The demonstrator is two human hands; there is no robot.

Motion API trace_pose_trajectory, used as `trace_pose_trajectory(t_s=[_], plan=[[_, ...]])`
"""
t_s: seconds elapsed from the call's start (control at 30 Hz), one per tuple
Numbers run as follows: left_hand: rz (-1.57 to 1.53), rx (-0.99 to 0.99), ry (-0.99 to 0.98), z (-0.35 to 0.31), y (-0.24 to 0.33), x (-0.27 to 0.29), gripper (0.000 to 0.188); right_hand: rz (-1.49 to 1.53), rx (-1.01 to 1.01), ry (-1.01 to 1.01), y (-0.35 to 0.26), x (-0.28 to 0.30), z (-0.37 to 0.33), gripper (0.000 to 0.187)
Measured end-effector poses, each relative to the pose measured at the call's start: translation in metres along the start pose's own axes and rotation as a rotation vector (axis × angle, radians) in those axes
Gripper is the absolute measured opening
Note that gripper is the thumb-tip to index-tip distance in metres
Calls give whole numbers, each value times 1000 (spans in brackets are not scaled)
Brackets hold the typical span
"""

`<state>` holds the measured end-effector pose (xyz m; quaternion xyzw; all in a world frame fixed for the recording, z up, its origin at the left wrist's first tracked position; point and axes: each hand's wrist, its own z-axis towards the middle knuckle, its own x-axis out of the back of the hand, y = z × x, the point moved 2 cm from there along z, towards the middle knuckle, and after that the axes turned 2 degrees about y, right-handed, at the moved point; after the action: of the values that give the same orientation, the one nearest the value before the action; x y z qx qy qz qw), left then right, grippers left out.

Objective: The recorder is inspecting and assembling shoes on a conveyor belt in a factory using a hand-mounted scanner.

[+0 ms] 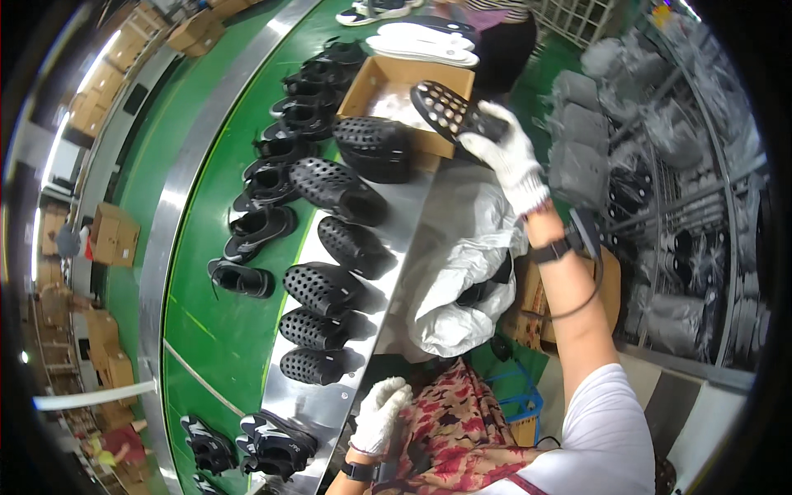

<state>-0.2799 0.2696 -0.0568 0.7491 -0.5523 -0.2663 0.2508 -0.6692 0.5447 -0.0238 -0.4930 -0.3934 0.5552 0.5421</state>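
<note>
My right hand (507, 153), in a white knit glove, grips a black perforated clog (450, 111) by one end, and pale light dots show through its holes. It is held up beside an open cardboard box (404, 70) with whitish wrapping inside. Along the metal ledge (330, 404) stands a row of similar black perforated clogs (334, 186), toes mostly pointing left. My gloved left hand (384, 412) hovers low by the ledge's near edge, its fingers curled in, with nothing visible in them.
Black strapped shoes (264, 177) line the green conveyor belt (206, 297). Nearer are black-and-white shoes (276, 445). A white plastic bag (462, 305) with dark contents lies right of the ledge. White soles (425, 45) and another person (503, 37) are beyond the box. Racks of wrapped goods (676, 239) stand right.
</note>
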Motion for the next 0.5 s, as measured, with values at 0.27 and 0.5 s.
trace_pose_trajectory(t_s=[0.27, 0.5], plan=[[-120, 31, 119, -24, -22, 24, 31, -551, 13, -226, 35, -111, 52, 66], [-70, -85, 266, -82, -55, 72, 30, -689, 158, 151, -17, -95, 4, 59]])
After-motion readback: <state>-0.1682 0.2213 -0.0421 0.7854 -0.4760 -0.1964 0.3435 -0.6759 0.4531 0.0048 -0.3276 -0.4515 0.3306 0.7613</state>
